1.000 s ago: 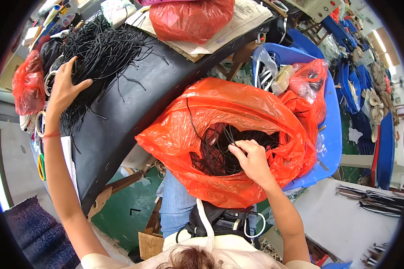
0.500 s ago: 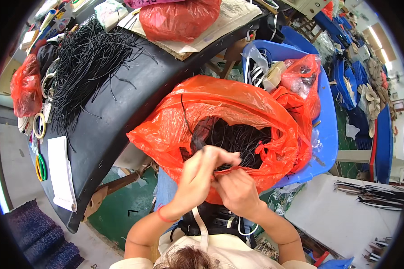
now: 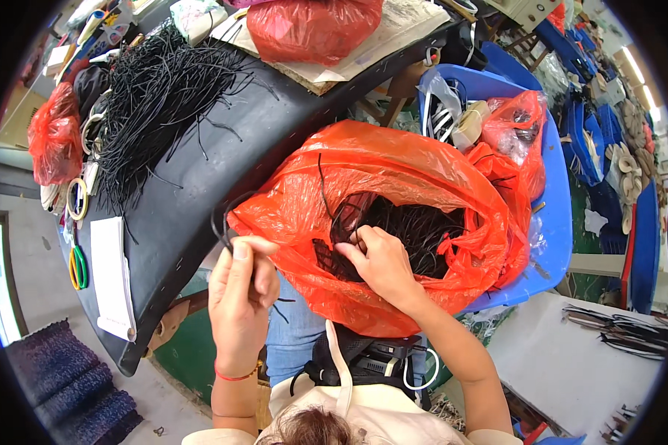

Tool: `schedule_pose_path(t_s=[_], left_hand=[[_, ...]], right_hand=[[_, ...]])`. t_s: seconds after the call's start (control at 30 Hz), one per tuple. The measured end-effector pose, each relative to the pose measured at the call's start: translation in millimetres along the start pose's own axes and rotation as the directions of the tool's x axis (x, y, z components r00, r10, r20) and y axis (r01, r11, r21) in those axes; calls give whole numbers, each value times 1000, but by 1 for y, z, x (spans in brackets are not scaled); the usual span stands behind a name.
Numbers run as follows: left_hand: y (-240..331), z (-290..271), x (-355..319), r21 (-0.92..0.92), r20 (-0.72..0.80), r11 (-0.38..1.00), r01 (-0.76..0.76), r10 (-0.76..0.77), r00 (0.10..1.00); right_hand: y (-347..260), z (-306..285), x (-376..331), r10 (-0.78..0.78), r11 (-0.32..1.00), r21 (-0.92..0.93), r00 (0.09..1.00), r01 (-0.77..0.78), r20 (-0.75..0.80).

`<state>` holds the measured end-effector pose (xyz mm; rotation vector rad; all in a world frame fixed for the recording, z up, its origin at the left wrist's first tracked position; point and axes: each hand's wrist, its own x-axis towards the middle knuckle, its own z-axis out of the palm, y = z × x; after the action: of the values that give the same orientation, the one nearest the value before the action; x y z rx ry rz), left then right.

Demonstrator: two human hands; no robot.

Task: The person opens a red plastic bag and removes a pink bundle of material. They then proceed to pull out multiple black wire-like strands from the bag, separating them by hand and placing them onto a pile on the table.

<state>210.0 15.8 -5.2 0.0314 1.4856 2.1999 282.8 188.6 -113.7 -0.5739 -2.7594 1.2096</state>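
Note:
My left hand (image 3: 241, 297), raised beside the table edge, pinches a thin black cord (image 3: 217, 222); the cord loops above the fingers and its end hangs below them. A large red plastic bag (image 3: 334, 297) lies open in front of me, with a tangle of black cords (image 3: 423, 230) inside. Over the bag's mouth, my right hand (image 3: 384, 267) has its fingers curled together at the left side of the opening. Dark strands surround its fingertips, so whatever they grip is hidden.
A black-topped table (image 3: 208, 159) carries a heap of black cords (image 3: 156, 104), a white pad (image 3: 111, 278) and a tied red bag (image 3: 315, 30). Behind the open bag stands a blue bin (image 3: 557, 222). More black strips (image 3: 620, 330) lie on a white surface at right.
My hands were together at the bag's near rim and have parted. The left moved left with the black cord; the right moved up into the bag's opening. The view has shifted slightly.

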Motion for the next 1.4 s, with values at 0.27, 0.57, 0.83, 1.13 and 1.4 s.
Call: schedule_pose_path(t_s=[0.27,0.57,0.83,1.13,1.4], left_hand=[[-11,-3,2,42,60,998,43,-46,997],[-20,14,7,184,156,979,85,-114,981],[-25,4,6,162,101,982,92,-109,989],[-25,3,4,170,96,982,78,-95,991],[-65,35,9,386,359,922,-27,-123,925]], right_hand=[[-1,2,4,49,980,191,999,-49,3],[13,-3,-2,-44,999,20,981,41,187],[9,-29,-11,34,988,145,992,-52,118],[9,-43,-14,121,966,208,977,-157,176],[-42,-66,-48,-207,958,203,978,203,0]])
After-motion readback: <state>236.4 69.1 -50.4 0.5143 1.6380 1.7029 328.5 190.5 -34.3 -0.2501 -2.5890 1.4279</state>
